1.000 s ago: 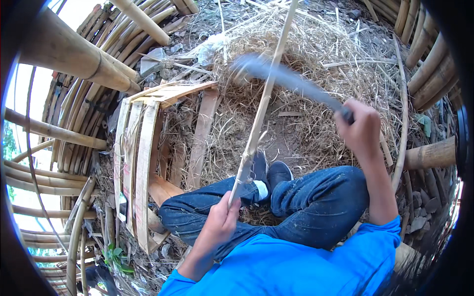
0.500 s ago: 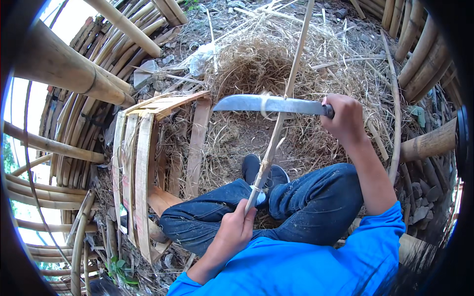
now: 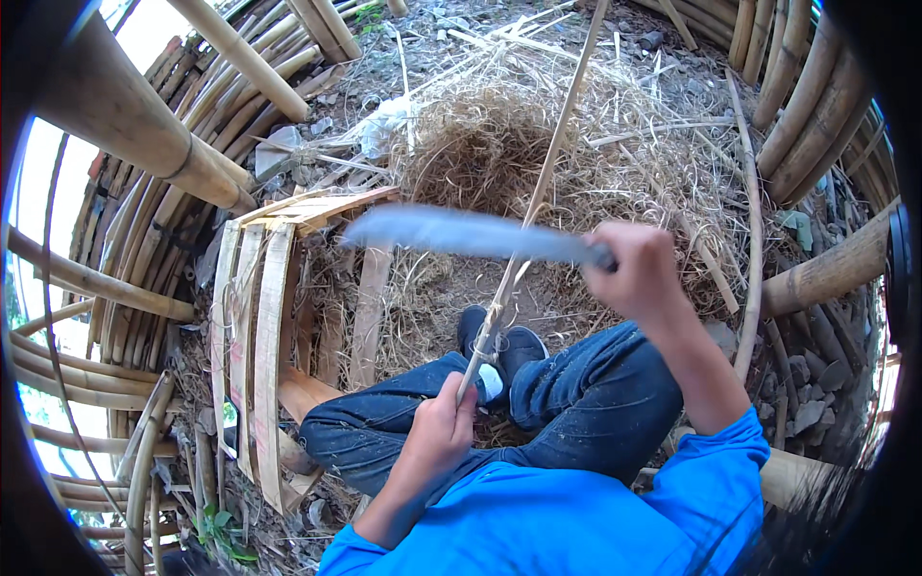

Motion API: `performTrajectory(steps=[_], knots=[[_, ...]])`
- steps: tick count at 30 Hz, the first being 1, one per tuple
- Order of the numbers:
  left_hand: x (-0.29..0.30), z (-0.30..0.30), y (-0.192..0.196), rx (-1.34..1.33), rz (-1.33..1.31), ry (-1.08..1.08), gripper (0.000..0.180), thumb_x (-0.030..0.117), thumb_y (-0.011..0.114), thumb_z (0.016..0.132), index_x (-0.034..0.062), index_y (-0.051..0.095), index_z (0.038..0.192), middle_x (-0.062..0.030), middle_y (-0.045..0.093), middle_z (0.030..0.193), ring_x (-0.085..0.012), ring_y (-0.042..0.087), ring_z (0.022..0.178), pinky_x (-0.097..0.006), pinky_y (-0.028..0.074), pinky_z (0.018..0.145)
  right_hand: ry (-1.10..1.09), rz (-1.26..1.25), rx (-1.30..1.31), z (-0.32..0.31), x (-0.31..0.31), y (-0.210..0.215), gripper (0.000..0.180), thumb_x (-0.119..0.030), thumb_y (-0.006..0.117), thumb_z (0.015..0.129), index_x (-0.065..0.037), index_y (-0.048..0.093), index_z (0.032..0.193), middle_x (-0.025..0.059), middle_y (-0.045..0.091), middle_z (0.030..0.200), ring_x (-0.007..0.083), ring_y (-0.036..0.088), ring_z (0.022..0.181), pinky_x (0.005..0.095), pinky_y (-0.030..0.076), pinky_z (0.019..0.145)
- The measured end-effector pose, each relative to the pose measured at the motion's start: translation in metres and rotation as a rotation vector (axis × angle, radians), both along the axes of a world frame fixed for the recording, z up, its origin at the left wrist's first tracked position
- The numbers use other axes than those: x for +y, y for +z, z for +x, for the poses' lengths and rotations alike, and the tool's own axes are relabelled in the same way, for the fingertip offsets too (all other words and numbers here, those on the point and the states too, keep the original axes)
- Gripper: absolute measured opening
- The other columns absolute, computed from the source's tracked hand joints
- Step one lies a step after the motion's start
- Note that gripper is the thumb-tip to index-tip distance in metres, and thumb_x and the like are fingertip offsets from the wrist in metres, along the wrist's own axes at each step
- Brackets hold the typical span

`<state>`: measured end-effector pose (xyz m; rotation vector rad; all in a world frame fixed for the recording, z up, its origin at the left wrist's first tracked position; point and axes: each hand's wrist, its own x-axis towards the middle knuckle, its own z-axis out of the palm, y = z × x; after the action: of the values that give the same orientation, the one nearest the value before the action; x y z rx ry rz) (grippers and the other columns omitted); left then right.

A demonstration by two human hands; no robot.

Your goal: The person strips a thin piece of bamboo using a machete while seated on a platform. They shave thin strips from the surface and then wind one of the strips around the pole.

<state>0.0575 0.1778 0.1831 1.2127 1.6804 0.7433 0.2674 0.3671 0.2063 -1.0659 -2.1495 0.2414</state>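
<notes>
My left hand (image 3: 437, 422) is closed round the near end of a long bamboo strip (image 3: 544, 178), which slants up and away past the pile of shavings. In my right hand (image 3: 629, 274) is the dark handle of a machete (image 3: 461, 233). Its broad blade, smeared by motion, points left and lies across the strip, well beyond my left hand. Whether the edge touches the strip I cannot tell. A curled shaving (image 3: 492, 315) hangs on the strip above my left hand.
A slatted wooden crate (image 3: 274, 317) stands at my left knee. Pale shavings (image 3: 490, 144) heap beyond my dark shoes (image 3: 519, 350). Bamboo poles (image 3: 134, 125) rise at the left, and another pole (image 3: 826, 269) juts in from the right. A white plastic bag (image 3: 384, 125) lies at the far left.
The machete has come down the strip toward me and shifted left, my right hand with it. A curl of shaving at the blade is no longer seen there. My left hand keeps its grip.
</notes>
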Motion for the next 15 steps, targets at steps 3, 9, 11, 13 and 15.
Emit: performTrajectory(steps=[3,9,11,13,15], knots=[[0.004,0.005,0.012,0.085,0.048,-0.016,0.010,0.012,0.047,0.097,0.0028,0.045,0.094,-0.0227,0.051,0.059,-0.0430,0.057,0.058,-0.045,0.041,0.049,0.097,0.010,-0.133,-0.013,-0.004,-0.008,0.009,-0.014,0.067,0.069,-0.007,0.062,0.069,0.0110,0.060,0.061,0.0279,0.063,0.058,0.0386,0.050,0.054],[0.003,0.016,0.007,0.157,0.135,-0.025,0.009,0.011,0.048,0.096,0.0035,0.045,0.097,-0.0278,0.055,0.066,-0.0482,0.056,0.069,-0.052,0.039,0.052,0.005,0.061,-0.190,-0.004,0.021,-0.022,0.008,-0.009,0.066,0.064,-0.007,0.058,0.066,0.0122,0.061,0.062,0.0294,0.063,0.061,0.0376,0.051,0.057],[0.007,0.019,0.003,0.160,0.142,-0.039,0.009,0.011,0.047,0.096,0.0033,0.045,0.097,-0.0284,0.055,0.067,-0.0484,0.056,0.068,-0.054,0.039,0.053,0.018,0.128,-0.204,0.000,0.028,-0.017,0.009,-0.010,0.069,0.064,-0.007,0.061,0.066,0.0097,0.062,0.062,0.0262,0.064,0.058,0.0360,0.053,0.058],[0.007,0.022,-0.006,0.162,0.216,-0.019,0.010,0.011,0.045,0.097,0.0009,0.046,0.095,-0.0197,0.046,0.056,-0.0345,0.054,0.049,-0.039,0.037,0.046,-0.003,0.210,-0.204,0.001,0.033,-0.025,0.008,-0.010,0.069,0.064,-0.008,0.061,0.065,0.0101,0.063,0.063,0.0259,0.064,0.059,0.0359,0.053,0.058],[0.004,0.022,-0.004,0.133,0.143,-0.006,0.011,0.012,0.045,0.097,0.0008,0.046,0.095,-0.0198,0.047,0.057,-0.0341,0.053,0.049,-0.039,0.037,0.047,0.003,0.238,-0.221,0.009,0.046,-0.027,0.006,-0.010,0.067,0.066,-0.008,0.062,0.066,0.0114,0.062,0.061,0.0267,0.064,0.058,0.0375,0.052,0.057]])
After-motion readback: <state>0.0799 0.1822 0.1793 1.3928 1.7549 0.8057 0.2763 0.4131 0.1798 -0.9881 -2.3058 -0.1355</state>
